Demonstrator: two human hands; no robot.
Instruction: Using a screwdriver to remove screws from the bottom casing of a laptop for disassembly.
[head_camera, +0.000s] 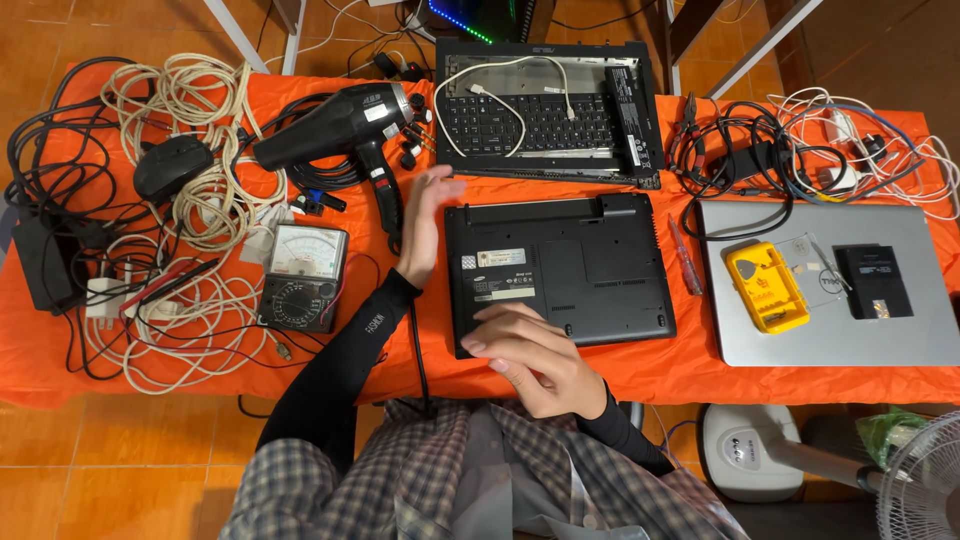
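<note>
A small black laptop turned bottom-up (565, 268) lies at the middle of the orange-covered counter (640, 375), directly in front of the person. The left hand (422, 232) stands on edge against the laptop's 9 o'clock side, its fingers (440, 190) straight and open, gripping nothing. The right hand (535, 362) rests palm-down on the laptop's near corner at 7 o'clock, fingers (490, 340) loosely curled and spread, holding nothing. At 12 o'clock from the laptop lies a dismantled black keyboard frame (548, 110) with a white cable looped over it. At 10 o'clock lies a black hair dryer (345, 125), and at 9 o'clock a grey analogue multimeter (303, 277) among tangled white cables (190, 110). At 3 o'clock sits a closed silver laptop (830, 330) bearing a yellow plastic case (765, 287).
</note>
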